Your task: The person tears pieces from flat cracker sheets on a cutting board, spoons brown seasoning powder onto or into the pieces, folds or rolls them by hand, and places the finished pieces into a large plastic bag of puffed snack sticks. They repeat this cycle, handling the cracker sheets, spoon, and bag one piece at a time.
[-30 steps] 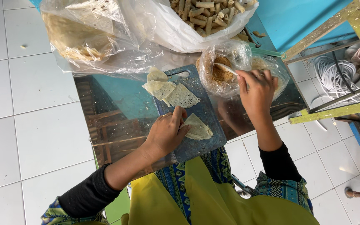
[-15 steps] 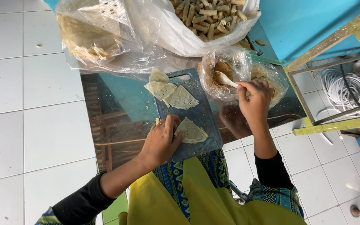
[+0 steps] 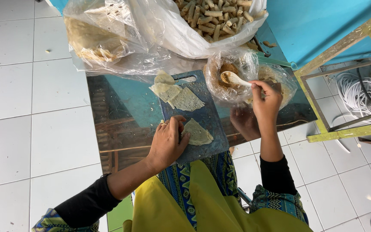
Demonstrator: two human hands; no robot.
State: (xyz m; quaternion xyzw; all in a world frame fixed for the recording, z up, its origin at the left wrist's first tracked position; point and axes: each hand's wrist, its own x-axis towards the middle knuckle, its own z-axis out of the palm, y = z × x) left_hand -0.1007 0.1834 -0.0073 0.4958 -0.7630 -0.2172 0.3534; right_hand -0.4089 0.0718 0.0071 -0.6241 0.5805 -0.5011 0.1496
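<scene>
We see a thin pale wrapper (image 3: pixel 197 132), triangular, on a blue cutting board (image 3: pixel 209 118); left hand (image 3: pixel 167 144) fingers flat together on its edge. Right hand (image 3: pixel 266 99) clamps a spoon (image 3: pixel 233 78) over the filling bag (image 3: pixel 232 77). Glossy table (image 3: pixel 121 116), white tile floor (image 3: pixel 31 99).

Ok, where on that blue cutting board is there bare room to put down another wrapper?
The middle of the cutting board is bare, between the stacked wrappers at its far end and the folded wrapper by the left hand. The right side is crowded: filling bag, spoon and right hand.
</scene>
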